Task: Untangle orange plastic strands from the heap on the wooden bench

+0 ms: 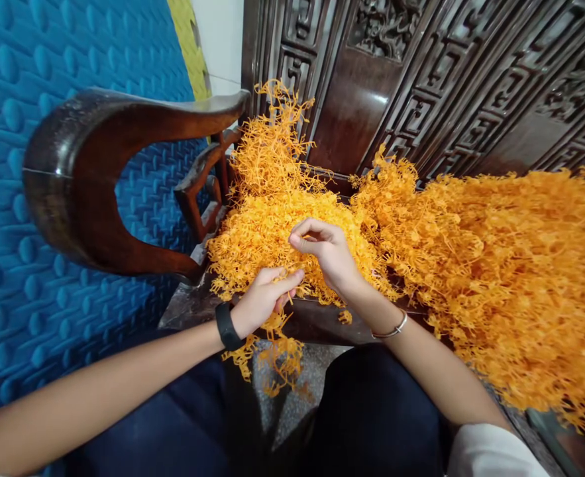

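A large heap of small orange spidery pieces (282, 218) with thin curled legs lies on the dark wooden seat (317, 321) in front of me. Low at the heap's front edge, my left hand (265, 298) is closed, thumb stretched along the fingers, with orange pieces showing between them. A bunch of orange pieces (282, 354) dangles below that hand. Just above and to the right, my right hand (332, 255) has thumb and forefinger pinched together over the heap. Whatever is between those fingertips is too small to make out. The two hands are close but apart.
A bigger orange heap (511, 265) spreads along the right. Left of the seat curves a wooden armrest (68, 185), above blue textured matting (8, 218). Behind the heaps rises a carved dark wooden backrest (356, 99). One loose orange piece (344, 317) lies near the seat's front edge.
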The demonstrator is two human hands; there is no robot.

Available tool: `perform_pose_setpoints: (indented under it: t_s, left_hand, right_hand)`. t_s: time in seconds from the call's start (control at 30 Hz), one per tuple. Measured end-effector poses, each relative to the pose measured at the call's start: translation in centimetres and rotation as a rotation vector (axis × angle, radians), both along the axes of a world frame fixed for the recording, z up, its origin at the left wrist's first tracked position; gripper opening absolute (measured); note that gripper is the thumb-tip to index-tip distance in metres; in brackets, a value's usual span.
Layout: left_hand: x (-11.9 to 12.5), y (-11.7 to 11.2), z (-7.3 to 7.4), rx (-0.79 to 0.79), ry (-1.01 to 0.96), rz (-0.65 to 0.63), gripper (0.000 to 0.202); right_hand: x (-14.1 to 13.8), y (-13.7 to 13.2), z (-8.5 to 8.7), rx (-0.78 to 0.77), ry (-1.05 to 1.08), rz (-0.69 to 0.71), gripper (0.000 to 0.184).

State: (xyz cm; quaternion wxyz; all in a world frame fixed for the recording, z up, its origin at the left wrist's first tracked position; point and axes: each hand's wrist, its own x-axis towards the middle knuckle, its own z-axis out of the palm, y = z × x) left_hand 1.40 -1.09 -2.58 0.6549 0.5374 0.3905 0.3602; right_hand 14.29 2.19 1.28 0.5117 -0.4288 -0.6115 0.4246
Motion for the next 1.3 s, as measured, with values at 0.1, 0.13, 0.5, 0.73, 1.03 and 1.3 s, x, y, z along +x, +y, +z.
perform_pose_setpoints:
  t_s: [0.1, 0.13, 0.5, 0.73, 1.03, 1.3]
  left_hand:
    - [-0.1, 0.0, 0.2, -0.010, -0.055, 0.049, 0.040]
    - [-0.1, 0.0, 0.2, -0.009, -0.071, 0.061, 0.039]
    - [0.0, 0.0, 1.2, 0.010, -0.160, 0.093, 0.041]
    - [0.1, -3.7, -0.9, 0.045, 0.017, -0.114, 0.039]
    - [0.8, -4.1, -0.3, -0.029, 0.157, -0.201, 0.037]
    - [0.5, -1.4, 0.0, 0.005, 0.094, 0.003, 0.029]
  right_hand:
    - [-1.1, 0.1, -0.2, -0.071, 0.110, -0.119, 0.014]
    - [-1.4, 0.2, -0.2, -0.077, 0.127, -0.136, 0.015]
    - [-2.8, 0.1, 0.5, 0.095, 0.077, -0.206, 0.017]
    - [1.9, 4.1, 3.4, 0.343, 0.090, -0.613, 0.028]
    - [6.1, 6.4, -0.2, 0.364, -0.512, -0.452, 0.020]
    - [3.8, 1.2, 1.9, 0.277, -0.549, 0.048, 0.019]
